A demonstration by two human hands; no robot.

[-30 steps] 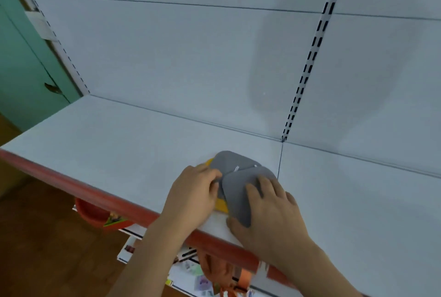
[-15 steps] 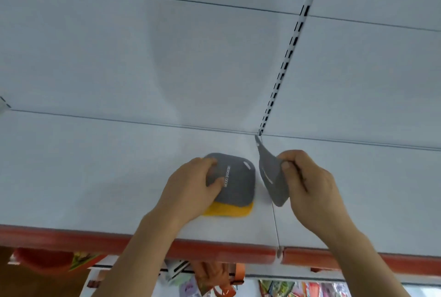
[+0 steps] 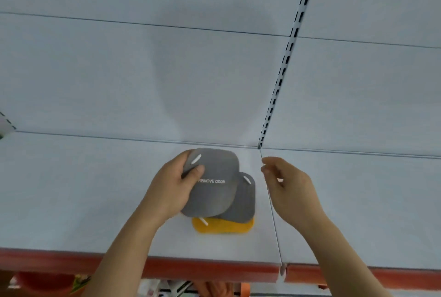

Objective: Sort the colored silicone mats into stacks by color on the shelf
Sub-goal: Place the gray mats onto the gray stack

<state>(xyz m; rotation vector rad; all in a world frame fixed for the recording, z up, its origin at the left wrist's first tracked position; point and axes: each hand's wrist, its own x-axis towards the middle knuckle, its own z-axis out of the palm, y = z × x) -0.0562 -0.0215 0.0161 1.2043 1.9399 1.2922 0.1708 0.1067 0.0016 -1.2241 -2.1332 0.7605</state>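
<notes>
My left hand (image 3: 173,188) grips a grey mat (image 3: 214,184) printed "REMOVE ODOR" by its left corner, thumb on top, and holds it tilted over the pile. Under it a second grey mat (image 3: 243,203) lies on a yellow mat (image 3: 224,226), both flat on the white shelf (image 3: 83,189). My right hand (image 3: 290,187) hovers just right of the pile over the shelf seam. Its fingers are loosely curled, and I see nothing in it.
The shelf has a red front edge (image 3: 191,269) and a white back panel with a slotted upright (image 3: 281,77). Packaged goods show on a lower level (image 3: 167,289) beneath the edge. Bare shelf surface extends to both sides of the pile.
My right hand no longer holds the grey mat it had upright. My left hand, which pressed on the pile, now holds a grey mat above it. The view moved closer.
</notes>
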